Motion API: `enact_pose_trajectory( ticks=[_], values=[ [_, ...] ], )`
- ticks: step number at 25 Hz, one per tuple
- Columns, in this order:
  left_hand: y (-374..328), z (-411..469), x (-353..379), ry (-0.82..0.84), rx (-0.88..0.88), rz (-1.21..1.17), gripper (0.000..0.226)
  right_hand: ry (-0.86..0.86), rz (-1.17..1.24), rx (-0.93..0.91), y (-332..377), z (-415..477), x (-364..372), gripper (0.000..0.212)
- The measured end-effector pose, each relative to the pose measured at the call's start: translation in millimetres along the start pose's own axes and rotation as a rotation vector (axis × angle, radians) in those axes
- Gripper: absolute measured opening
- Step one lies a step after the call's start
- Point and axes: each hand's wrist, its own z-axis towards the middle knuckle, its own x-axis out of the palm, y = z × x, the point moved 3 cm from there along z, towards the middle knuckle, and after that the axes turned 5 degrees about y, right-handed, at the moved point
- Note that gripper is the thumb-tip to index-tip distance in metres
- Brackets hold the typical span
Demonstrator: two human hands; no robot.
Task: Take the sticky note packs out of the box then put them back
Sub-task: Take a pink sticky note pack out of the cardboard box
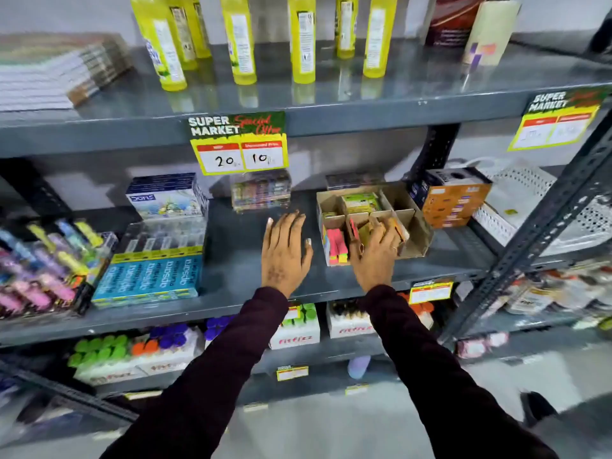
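Note:
A brown cardboard box (415, 238) with dividers stands on the middle grey shelf (231, 260). A pink, orange and green sticky note pack (336, 246) sits in its front left compartment. Another pack with a green and yellow label (359, 202) lies in the back compartment. My right hand (376, 251) reaches into the box's middle compartment, fingers curled around a sticky note pack (362, 230) there; part of that pack is hidden. My left hand (284, 250) hovers flat over the bare shelf left of the box, fingers spread, holding nothing.
Blue pencil boxes (149, 276) and marker packs (43, 260) lie at the left. An orange box (455, 200) and white baskets (536, 207) stand right of the cardboard box. Yellow bottles (243, 38) line the upper shelf. A slanted steel upright (530, 236) crosses at the right.

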Motion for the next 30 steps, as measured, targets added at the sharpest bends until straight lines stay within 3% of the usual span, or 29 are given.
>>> enact_pose_trajectory(
  ticks=[4, 6, 14, 20, 27, 30],
  values=[
    [-7, -4, 17, 0.075, -0.033, 0.007, 0.043, 0.037, 0.332, 0.530, -36, -1, 5, 0.069],
    [-10, -2, 23, 0.092, -0.035, -0.013, 0.044, 0.032, 0.447, 0.589, -41, -2, 10, 0.075],
    [0, -1, 37, 0.121, -0.089, 0.030, 0.044, 0.014, 0.601, 0.566, -38, 6, 17, 0.106],
    [3, 0, 36, 0.134, -0.104, 0.054, 0.044, 0.138, 0.443, 0.373, -31, 9, 25, 0.066],
    [18, -2, 29, 0.140, -0.153, 0.103, 0.044, 0.058, 0.196, 0.244, -34, 8, 13, 0.064],
    [22, -5, 24, 0.133, -0.171, 0.121, 0.045, 0.213, 0.206, 0.303, -31, 21, 13, 0.054]
  ],
)
